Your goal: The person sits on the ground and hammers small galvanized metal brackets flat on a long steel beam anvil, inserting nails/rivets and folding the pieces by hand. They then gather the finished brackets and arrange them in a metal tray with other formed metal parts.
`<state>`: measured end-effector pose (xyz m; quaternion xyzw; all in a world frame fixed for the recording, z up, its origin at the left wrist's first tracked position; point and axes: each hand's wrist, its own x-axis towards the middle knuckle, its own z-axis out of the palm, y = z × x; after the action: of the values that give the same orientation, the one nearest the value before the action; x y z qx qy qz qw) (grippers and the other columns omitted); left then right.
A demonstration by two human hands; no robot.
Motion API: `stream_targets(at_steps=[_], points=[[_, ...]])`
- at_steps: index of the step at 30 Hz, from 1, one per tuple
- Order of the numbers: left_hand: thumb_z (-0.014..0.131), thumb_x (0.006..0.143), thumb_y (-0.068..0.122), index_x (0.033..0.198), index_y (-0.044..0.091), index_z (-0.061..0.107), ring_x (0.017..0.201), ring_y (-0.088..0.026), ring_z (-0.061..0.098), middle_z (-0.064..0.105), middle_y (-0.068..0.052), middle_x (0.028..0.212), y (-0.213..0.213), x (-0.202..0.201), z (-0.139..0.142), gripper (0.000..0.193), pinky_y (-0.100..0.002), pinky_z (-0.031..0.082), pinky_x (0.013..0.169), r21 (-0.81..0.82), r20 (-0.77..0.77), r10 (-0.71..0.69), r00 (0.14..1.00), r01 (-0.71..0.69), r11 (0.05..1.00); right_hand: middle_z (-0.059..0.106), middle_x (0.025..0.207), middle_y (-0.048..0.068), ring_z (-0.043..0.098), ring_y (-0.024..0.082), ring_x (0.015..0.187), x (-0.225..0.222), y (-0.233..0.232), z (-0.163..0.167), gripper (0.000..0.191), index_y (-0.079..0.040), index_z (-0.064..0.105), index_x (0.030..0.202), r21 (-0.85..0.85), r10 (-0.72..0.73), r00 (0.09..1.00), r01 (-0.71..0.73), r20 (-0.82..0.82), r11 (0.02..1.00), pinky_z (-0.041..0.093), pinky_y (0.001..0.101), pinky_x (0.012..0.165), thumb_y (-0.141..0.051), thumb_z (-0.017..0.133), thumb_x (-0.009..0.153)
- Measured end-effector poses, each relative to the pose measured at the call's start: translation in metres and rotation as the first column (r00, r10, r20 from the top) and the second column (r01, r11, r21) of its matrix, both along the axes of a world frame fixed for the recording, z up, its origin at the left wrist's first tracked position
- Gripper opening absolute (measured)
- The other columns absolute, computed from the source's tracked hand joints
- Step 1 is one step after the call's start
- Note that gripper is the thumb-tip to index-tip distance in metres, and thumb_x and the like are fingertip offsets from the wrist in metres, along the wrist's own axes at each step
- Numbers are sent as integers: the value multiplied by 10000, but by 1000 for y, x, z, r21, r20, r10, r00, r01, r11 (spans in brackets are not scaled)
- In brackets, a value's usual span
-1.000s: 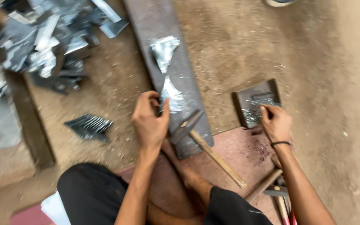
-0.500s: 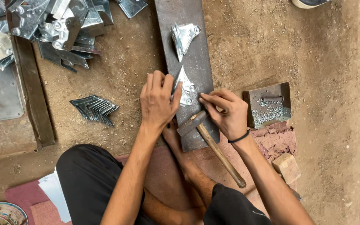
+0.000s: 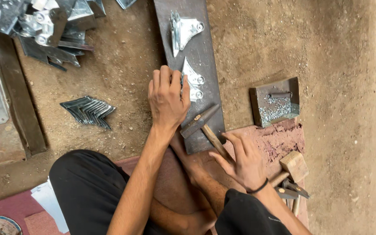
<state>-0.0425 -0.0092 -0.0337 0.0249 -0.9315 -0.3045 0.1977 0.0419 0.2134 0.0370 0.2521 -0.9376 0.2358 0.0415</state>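
Head view, the only view. Landmark: the dark steel plate [image 3: 203, 65] lying on the dirt floor [image 3: 327, 52], running away from the person.

Hammer [image 3: 205, 128]: head rests on the near end of the plate, wooden handle angled back toward the person's right side. Judged head-heavy, stiff, with a dry and not slippery handle; the sensible hold is low on the handle, away from the head.

Small bright metal bracket [image 3: 192, 80]: lies flat on the plate just beyond the hammer head, two rivet-like studs showing. Judged light, rigid, thin-edged; best pinned flat from above or pinched at an edge. A second bracket [image 3: 183, 28] sits farther up the plate, one flange standing up.

Left hand [image 3: 167, 98]: palm down, fingers together and extended, covering the left edge of the plate and touching the near bracket's left side. It presses rather than closes; nothing is enclosed in the grip.

Right hand [image 3: 240, 161]: at the near right corner of the plate, fingers half curled and spread around the hammer handle. The grip is loose and not clamped; whether the fingertips touch the wood cannot be told.

Right of the plate: a shallow tray [image 3: 276, 102] of small metal bits. Near right: a wooden mallet [image 3: 293, 165]. Left of the plate: a fanned stack of angle pieces [image 3: 88, 111].
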Motion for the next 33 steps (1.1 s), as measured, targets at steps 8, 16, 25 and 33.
stream_targets(at_steps=[8,16,25,33], points=[[613,1026,212,974,57,578,941,-263,528,512,-106,991,2,4,-1,167,-413,426,761,-113,28,26,999,-23,993,635,669,106,630,239,531,46,31,-12,176,-51,660,1087,9,-316,853,344,415,939,494,363,521,-186,641,977],[663,993,228,976,71,569,914,-217,516,496,-82,987,4,6,-8,184,-382,419,731,-157,95,8,995,7,988,583,573,114,582,243,451,21,22,5,323,-7,587,951,125,-336,756,323,562,938,450,393,459,-260,428,1074],[742,925,177,995,71,554,957,-238,521,488,-88,1016,3,9,2,227,-393,417,754,-132,106,9,994,5,991,595,651,33,593,130,515,35,26,3,423,-33,579,997,-164,-240,926,296,293,941,478,303,486,-330,309,1130],[775,773,109,1034,102,561,1029,-258,532,499,-80,1052,3,11,6,338,-398,435,801,-139,127,21,992,-3,990,620,757,94,603,180,605,35,0,15,373,48,597,1118,-390,-381,878,472,291,791,501,323,543,-321,547,1097]])
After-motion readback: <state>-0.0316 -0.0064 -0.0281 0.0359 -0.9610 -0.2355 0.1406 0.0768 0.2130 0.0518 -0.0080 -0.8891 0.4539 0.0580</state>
